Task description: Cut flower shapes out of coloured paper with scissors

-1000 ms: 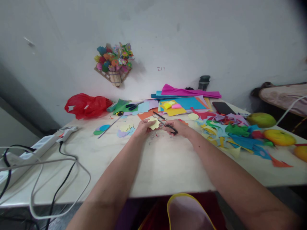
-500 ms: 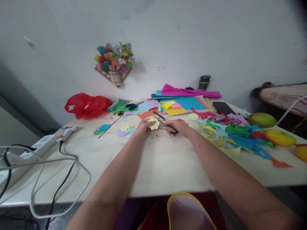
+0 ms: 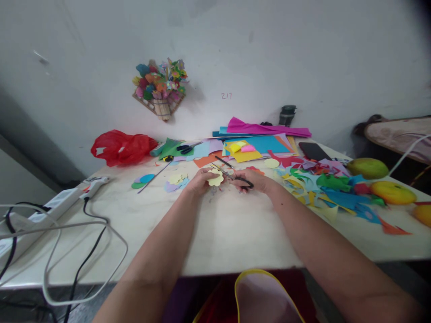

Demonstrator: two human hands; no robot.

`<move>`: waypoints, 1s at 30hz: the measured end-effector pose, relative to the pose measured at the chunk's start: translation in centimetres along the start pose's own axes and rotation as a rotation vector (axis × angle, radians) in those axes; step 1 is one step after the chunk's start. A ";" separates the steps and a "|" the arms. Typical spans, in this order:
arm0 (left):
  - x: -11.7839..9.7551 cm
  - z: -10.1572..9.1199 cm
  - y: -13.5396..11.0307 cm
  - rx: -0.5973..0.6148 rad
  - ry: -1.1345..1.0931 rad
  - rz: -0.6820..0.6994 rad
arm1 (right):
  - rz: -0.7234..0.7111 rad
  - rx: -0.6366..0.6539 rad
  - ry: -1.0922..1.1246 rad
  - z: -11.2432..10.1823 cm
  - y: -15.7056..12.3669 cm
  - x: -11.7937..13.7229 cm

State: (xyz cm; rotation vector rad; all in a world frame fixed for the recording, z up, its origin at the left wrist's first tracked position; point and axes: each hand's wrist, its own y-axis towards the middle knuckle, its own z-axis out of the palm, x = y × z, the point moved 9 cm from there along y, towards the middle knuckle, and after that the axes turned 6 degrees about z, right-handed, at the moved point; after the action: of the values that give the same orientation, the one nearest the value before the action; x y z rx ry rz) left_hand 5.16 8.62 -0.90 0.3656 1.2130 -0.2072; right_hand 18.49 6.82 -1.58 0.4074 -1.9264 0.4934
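Observation:
Pinched in my left hand [image 3: 199, 182] is a pale yellow paper flower [image 3: 216, 178] with a scalloped edge. My right hand [image 3: 253, 180] grips a pair of scissors [image 3: 243, 181] by the black handles, and the blades point left toward the flower's edge. Whether the blades touch the paper I cannot tell. Tiny paper clippings [image 3: 213, 193] lie on the table under both hands. Just behind the scissors rests a dark pen-like stick [image 3: 224, 162]. An orange-red paper piece [image 3: 256, 171] shows partly behind my right hand.
Colourful scraps [image 3: 333, 188] spread over the right side, beside mangoes [image 3: 392, 193] and a phone [image 3: 314, 151]. Paper sheets [image 3: 269, 145] and another pair of scissors [image 3: 187, 148] lie at the back. Leftward are cut flowers [image 3: 178, 181], a red plastic bag [image 3: 121, 148] and a power strip [image 3: 57, 206] with cables.
The scissors and my right hand have shifted slightly to the right. The flower in my left hand has turned or moved a little and shows more fully.

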 end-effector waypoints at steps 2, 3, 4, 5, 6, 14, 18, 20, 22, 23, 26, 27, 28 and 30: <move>-0.1 0.2 -0.1 0.019 0.001 -0.006 | 0.000 0.013 0.001 0.1 -0.1 0.2; -0.1 0.4 -0.2 0.030 0.001 -0.010 | 0.004 0.017 0.001 0.2 -0.3 0.3; -0.2 0.4 -0.2 0.040 0.003 -0.013 | 0.006 0.020 0.000 0.3 -0.4 0.5; -0.2 0.5 -0.3 0.047 0.005 -0.016 | 0.013 0.018 0.000 0.3 -0.6 0.7; -0.2 0.5 -0.3 0.053 0.007 -0.019 | 0.021 0.018 0.002 0.3 -0.8 0.9; 0.0 0.5 -0.4 0.080 0.012 -0.032 | 0.029 0.027 0.014 0.4 -1.1 1.3; 0.1 0.3 -0.3 0.059 0.015 -0.040 | 0.046 0.028 0.022 0.4 -0.9 1.0; 0.1 0.2 -0.3 0.048 0.016 -0.042 | 0.049 0.030 0.027 0.4 -0.9 1.0; 0.1 0.2 -0.3 0.047 0.021 -0.044 | 0.045 0.030 0.027 0.4 -0.9 1.0; 0.1 0.3 -0.3 0.049 0.023 -0.044 | 0.042 0.030 0.024 0.4 -0.9 1.1; 0.1 0.3 -0.3 0.058 0.039 -0.040 | 0.038 0.037 0.013 0.5 -0.9 1.0; 0.0 0.3 -0.3 0.060 0.046 -0.041 | 0.037 0.037 0.010 0.5 -0.8 1.0; 0.1 0.3 -0.3 0.061 0.052 -0.042 | 0.036 0.036 0.007 0.5 -0.8 0.9; 0.1 0.3 -0.3 0.061 0.056 -0.043 | 0.039 0.032 0.005 0.4 -0.8 0.9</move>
State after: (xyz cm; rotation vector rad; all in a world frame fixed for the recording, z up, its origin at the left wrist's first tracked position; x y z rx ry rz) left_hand 5.35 8.27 -0.93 0.4007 1.2726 -0.2732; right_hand 18.21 5.89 -0.82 0.3900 -1.9271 0.5504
